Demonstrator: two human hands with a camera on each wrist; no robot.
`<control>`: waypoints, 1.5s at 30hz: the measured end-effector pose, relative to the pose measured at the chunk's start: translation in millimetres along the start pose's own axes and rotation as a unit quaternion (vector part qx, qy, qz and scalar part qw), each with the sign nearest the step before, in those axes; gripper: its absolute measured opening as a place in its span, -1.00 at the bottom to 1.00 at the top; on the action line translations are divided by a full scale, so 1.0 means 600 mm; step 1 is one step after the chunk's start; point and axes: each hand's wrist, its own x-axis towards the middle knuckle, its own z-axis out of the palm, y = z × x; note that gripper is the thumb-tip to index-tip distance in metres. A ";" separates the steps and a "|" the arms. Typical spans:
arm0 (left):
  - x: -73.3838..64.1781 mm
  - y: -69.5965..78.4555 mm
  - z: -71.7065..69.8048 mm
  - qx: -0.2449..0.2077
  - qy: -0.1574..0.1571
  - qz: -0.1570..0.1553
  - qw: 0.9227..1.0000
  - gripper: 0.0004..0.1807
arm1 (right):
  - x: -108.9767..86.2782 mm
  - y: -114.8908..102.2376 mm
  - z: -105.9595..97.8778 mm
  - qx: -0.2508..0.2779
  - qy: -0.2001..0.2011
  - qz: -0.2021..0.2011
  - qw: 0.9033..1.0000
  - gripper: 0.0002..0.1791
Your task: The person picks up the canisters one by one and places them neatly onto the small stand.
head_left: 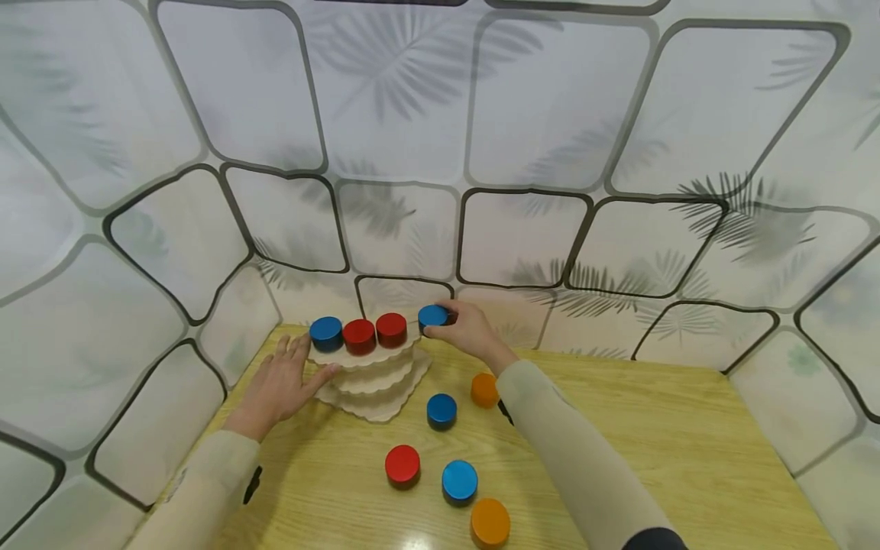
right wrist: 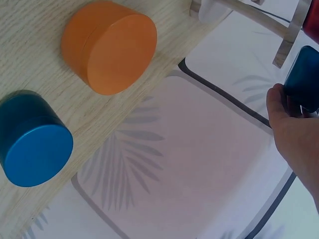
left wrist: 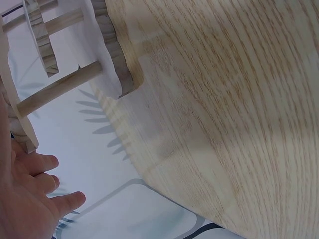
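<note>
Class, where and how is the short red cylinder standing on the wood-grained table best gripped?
Likely across the curved side wall of the short red cylinder, from above: it stands upright, flat top up, and the short bright-blue cylinder to its right stands apart, leaving room.

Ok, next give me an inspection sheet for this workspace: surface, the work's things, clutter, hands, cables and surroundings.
Surface: wood-grain table.
Work's things: three-tier stand, its top bearing one blue cylinder and two red cylinders; on the table, two orange cylinders, two more blue cylinders and another red cylinder.
Clutter: nothing seen.
Hands: left hand touches the stand's left end; right hand grips a further blue cylinder by its right end.
Cables: nothing seen.
Surroundings: leaf-print walls behind and at both sides.
</note>
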 end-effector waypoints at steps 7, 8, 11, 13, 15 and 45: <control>0.000 0.000 -0.001 0.001 0.006 0.005 1.000 0.10 | 0.008 -0.001 0.004 0.009 0.000 -0.002 1.000 -0.32; 0.000 0.000 0.000 0.001 0.005 0.005 1.000 0.10 | 0.009 -0.001 0.004 0.010 -0.001 -0.001 1.000 -0.31; 0.000 0.000 0.001 0.001 0.001 0.004 1.000 0.11 | 0.012 -0.003 0.005 0.012 -0.003 0.001 1.000 -0.31; 0.000 0.000 0.001 0.002 -0.001 0.002 1.000 0.11 | 0.014 -0.005 0.005 0.008 -0.006 -0.001 1.000 -0.29; -0.001 0.000 0.001 0.001 -0.003 -0.001 1.000 0.11 | 0.016 -0.008 0.007 0.004 -0.011 -0.004 1.000 -0.29; 0.003 -0.002 0.003 0.008 0.002 -0.003 1.000 0.10 | 0.033 -0.023 0.028 0.006 -0.031 -0.009 0.999 -0.26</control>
